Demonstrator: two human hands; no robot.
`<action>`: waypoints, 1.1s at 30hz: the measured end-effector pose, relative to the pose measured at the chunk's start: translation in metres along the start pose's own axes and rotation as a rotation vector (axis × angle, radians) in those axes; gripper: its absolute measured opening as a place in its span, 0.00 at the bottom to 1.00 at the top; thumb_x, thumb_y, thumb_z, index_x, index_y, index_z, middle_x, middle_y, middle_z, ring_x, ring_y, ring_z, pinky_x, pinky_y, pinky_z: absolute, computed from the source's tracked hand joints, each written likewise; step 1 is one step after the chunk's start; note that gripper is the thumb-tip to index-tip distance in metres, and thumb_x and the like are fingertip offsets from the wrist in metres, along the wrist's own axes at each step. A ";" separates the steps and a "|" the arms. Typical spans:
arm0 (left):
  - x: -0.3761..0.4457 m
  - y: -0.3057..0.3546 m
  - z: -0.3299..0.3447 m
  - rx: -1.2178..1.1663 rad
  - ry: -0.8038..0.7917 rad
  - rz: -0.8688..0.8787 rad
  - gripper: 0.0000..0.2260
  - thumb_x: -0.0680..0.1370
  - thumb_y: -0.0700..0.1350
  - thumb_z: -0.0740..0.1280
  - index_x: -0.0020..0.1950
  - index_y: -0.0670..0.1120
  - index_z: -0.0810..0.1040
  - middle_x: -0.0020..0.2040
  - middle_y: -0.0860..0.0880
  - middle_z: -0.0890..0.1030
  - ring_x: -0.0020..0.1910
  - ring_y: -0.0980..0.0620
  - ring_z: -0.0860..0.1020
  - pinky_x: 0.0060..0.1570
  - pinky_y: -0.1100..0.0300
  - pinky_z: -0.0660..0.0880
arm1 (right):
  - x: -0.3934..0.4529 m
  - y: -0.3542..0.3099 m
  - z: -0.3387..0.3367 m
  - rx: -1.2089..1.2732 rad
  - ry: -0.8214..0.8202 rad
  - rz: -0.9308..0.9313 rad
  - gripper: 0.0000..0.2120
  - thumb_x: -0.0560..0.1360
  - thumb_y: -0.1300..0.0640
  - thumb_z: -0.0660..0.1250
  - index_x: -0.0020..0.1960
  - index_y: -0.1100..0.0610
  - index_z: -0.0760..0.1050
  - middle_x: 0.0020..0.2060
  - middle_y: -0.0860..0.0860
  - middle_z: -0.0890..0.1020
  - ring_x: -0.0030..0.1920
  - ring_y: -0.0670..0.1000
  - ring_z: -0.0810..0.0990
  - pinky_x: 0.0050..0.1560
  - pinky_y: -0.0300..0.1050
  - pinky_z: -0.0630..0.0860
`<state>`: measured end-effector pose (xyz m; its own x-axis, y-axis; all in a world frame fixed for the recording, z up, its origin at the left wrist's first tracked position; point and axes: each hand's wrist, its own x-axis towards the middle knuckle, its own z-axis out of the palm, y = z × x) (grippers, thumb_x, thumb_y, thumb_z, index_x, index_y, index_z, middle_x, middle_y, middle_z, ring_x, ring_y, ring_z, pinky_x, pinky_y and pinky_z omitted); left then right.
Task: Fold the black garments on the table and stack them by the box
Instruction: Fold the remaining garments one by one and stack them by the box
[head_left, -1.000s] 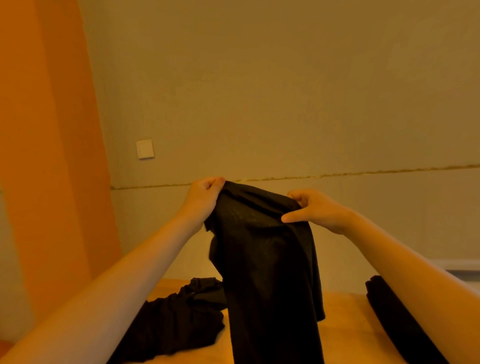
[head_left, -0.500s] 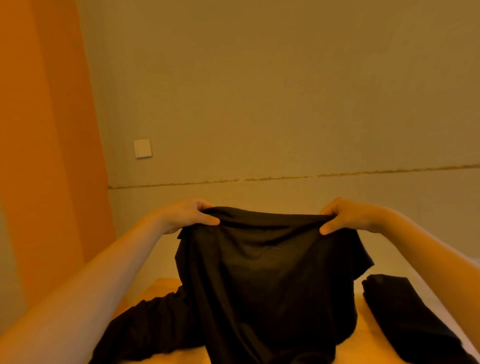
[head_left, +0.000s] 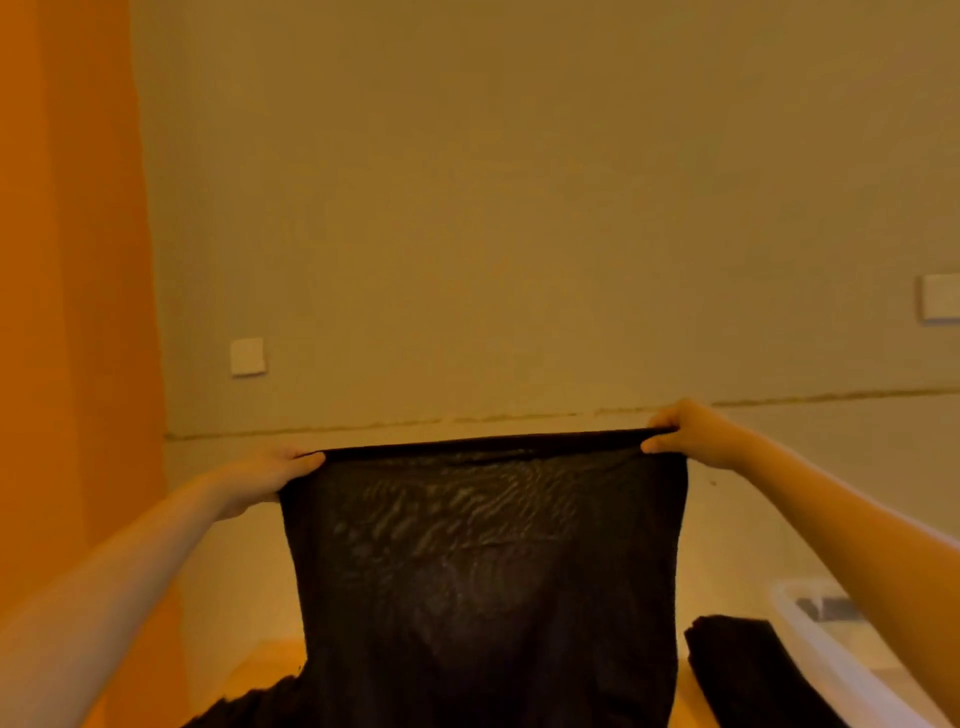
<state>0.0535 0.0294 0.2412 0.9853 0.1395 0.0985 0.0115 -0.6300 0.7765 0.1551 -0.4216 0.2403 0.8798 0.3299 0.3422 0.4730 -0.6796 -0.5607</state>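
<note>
The black garment (head_left: 483, 561) hangs in the air in front of the person, spread between both hands above the table (head_left: 270, 670). The left hand (head_left: 270, 475) pinches one top corner, thumb over the front of the cloth and fingers behind; the right hand (head_left: 680, 428) pinches the other corner the same way, and the top edge runs taut and nearly level between them.

The cloth looks thin and light. Light passes through it in a rippled pattern near the top, and it drapes straight down without holding any shape of its own, so it should be soft, limp and easy to lift, but prone to sagging and bunching wherever it is not supported. The two top corners seem the right places to hold it: they keep the edge stretched and let the body fall flat. Laying it down for a fold will likely call for lowering the bottom part first so it does not crumple.

Much is cut off. The lower end of the held garment leaves the bottom of the view, so its full shape and kind cannot be told. It also hides most of the table behind it. To the right lies a folded dark garment (head_left: 743, 670), just beside the pale rim of a clear box (head_left: 810, 629), whose contents are too blurred to read. A dark heap (head_left: 249, 712) shows at the bottom left, only partly in view.
</note>
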 end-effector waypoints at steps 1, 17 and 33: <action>0.002 0.007 -0.005 0.002 0.024 0.010 0.11 0.82 0.49 0.57 0.57 0.50 0.76 0.53 0.50 0.79 0.53 0.53 0.77 0.49 0.58 0.73 | 0.004 -0.002 -0.008 0.000 0.052 -0.019 0.10 0.75 0.62 0.66 0.35 0.54 0.77 0.31 0.48 0.78 0.35 0.48 0.75 0.38 0.40 0.70; 0.025 0.118 -0.070 0.783 0.674 0.370 0.14 0.80 0.45 0.63 0.37 0.41 0.77 0.32 0.46 0.76 0.32 0.49 0.73 0.30 0.57 0.65 | 0.004 -0.059 -0.126 0.171 0.585 -0.068 0.08 0.76 0.65 0.63 0.51 0.69 0.77 0.39 0.57 0.76 0.43 0.56 0.74 0.40 0.46 0.73; 0.003 0.146 -0.086 -0.561 0.546 0.332 0.04 0.79 0.43 0.65 0.44 0.46 0.76 0.44 0.50 0.76 0.43 0.55 0.73 0.46 0.58 0.69 | 0.002 -0.075 -0.142 0.282 0.802 -0.032 0.10 0.76 0.64 0.65 0.53 0.69 0.77 0.33 0.56 0.75 0.31 0.52 0.71 0.19 0.30 0.68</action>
<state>0.0438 0.0035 0.4089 0.7007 0.4544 0.5500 -0.4914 -0.2515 0.8338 0.1147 -0.4634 0.3900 0.6163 -0.2901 0.7322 0.5846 -0.4544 -0.6721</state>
